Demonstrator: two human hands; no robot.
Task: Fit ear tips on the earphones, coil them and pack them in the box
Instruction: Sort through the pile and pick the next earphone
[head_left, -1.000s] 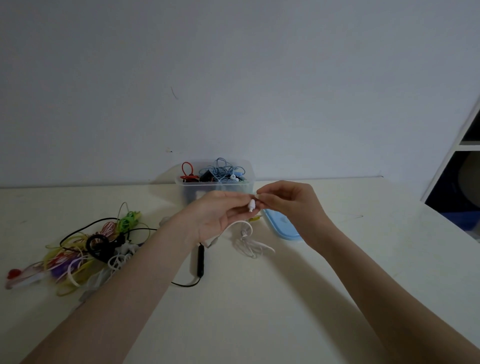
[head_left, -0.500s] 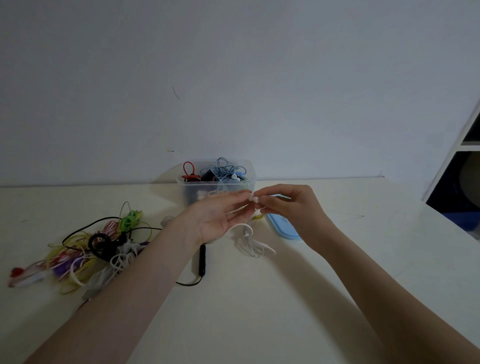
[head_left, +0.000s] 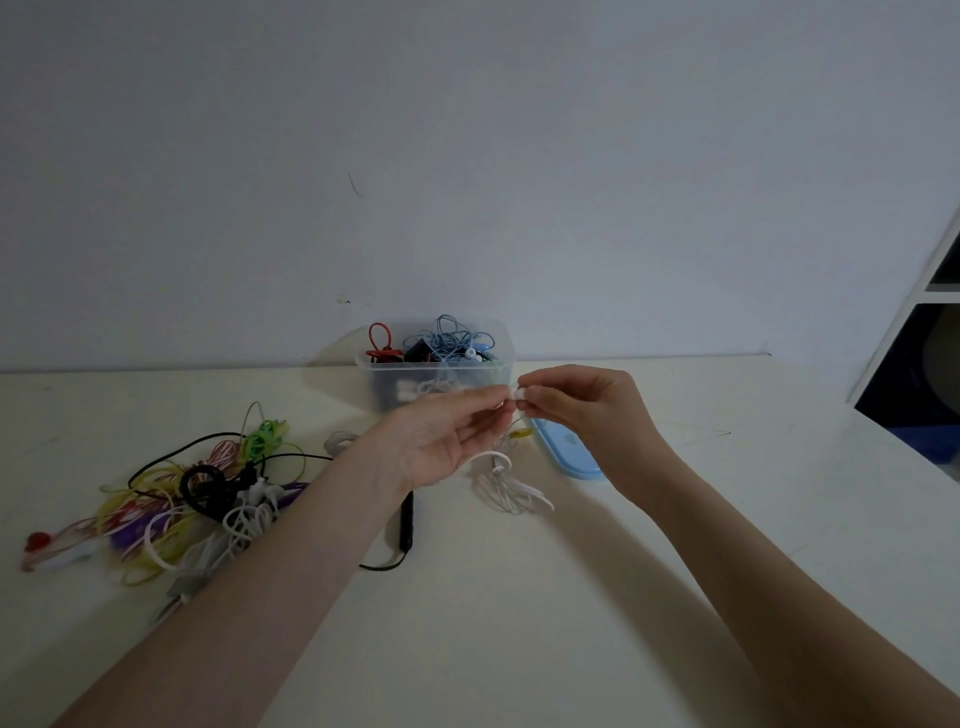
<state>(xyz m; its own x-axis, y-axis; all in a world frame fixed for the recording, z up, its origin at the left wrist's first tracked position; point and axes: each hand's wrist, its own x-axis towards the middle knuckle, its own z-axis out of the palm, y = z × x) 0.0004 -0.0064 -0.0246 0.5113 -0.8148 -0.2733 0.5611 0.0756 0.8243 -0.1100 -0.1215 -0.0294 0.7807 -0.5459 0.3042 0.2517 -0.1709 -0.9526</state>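
While both hands meet in front of the clear box (head_left: 435, 382), the right hand (head_left: 587, 410) pinches a small white earbud (head_left: 515, 393) at its fingertips, fingers curled tight. The left hand (head_left: 441, 436) is palm up, fingertips meeting the same earbud, other fingers loosely bent; whether it truly grips I cannot tell. The white cable (head_left: 506, 480) hangs from the earbud to the table (head_left: 519, 623) in a loose bundle just below the hands. The box sits at the wall, holding blue, red and black earphones. A blue lid (head_left: 569, 454) lies beside it under the right wrist. A tangled pile of coloured earphones (head_left: 192, 499) lies at left, a black cord (head_left: 406, 525) near the left forearm.
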